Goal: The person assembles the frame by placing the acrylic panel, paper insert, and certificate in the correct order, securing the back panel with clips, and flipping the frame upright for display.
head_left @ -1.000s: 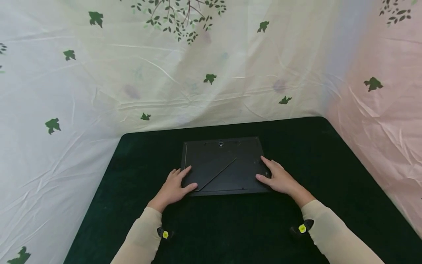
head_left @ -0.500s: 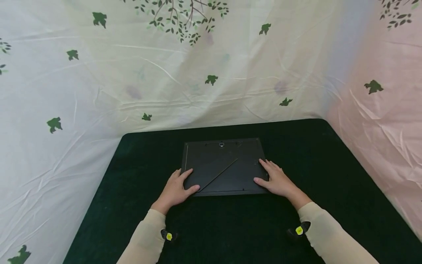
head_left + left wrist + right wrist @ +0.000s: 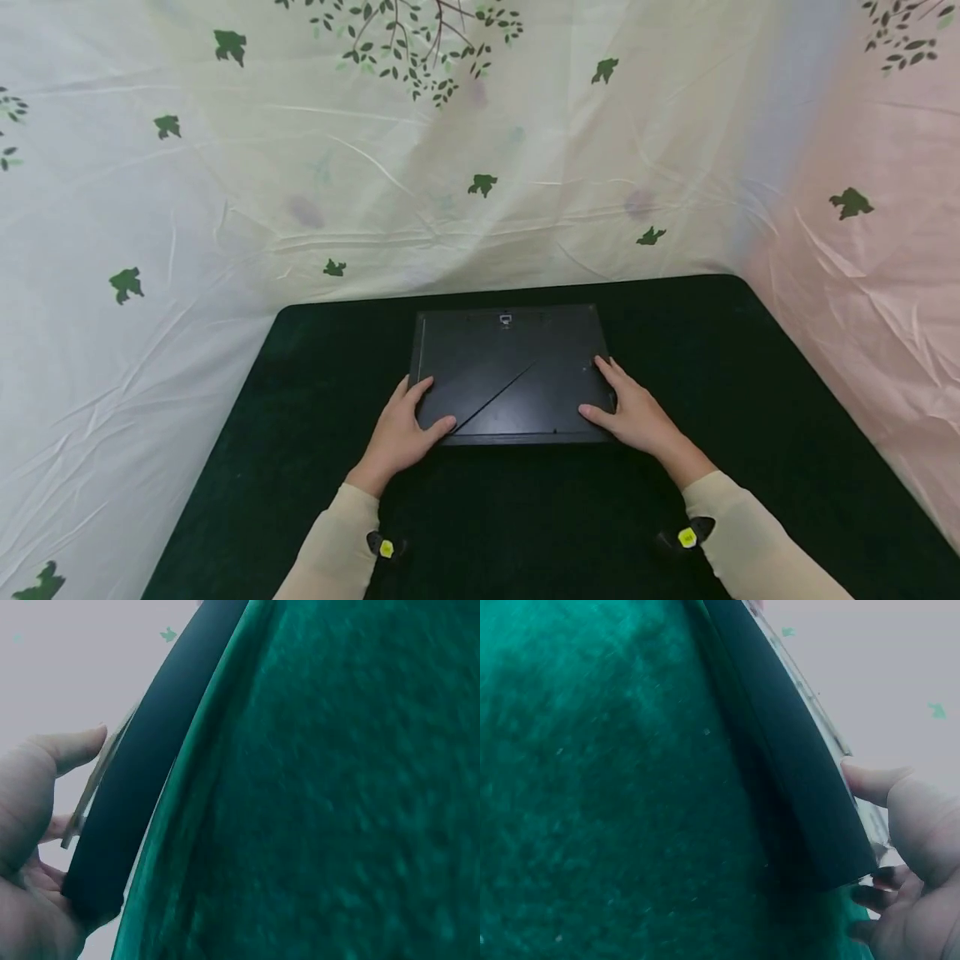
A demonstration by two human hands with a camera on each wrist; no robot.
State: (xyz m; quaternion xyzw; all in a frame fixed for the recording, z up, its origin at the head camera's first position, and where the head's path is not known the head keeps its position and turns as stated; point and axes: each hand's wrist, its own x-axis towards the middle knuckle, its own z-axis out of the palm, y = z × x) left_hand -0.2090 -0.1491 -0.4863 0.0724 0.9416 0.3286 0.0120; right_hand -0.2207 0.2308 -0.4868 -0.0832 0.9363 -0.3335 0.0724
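Note:
A black picture frame [image 3: 480, 350] lies back side up, its small metal hanger [image 3: 506, 320] near the far edge. A thin diagonal line [image 3: 495, 396], like the edge of a stand leg, crosses its back. My left hand [image 3: 399, 433] grips the left side, thumb on the back near the front corner. On the opposite side, my right hand [image 3: 637, 412] holds the frame with its thumb on top. In the right wrist view, the fingers [image 3: 877, 898] curl around the frame's end. The left wrist view shows the frame's thick dark side [image 3: 150, 750] close over the cloth. Its front face is hidden.
Dark green cloth [image 3: 525, 525] covers the table. Behind it and along both sides hang pale curtains [image 3: 480, 242] with green leaf prints. Each sleeve carries a small black band with a yellow tag [image 3: 687, 537] near the wrist.
The frame's far edge has risen a little and its back now catches more light, while the near edge stays almost in place. Both hands have kept to its sides, shifting slightly.

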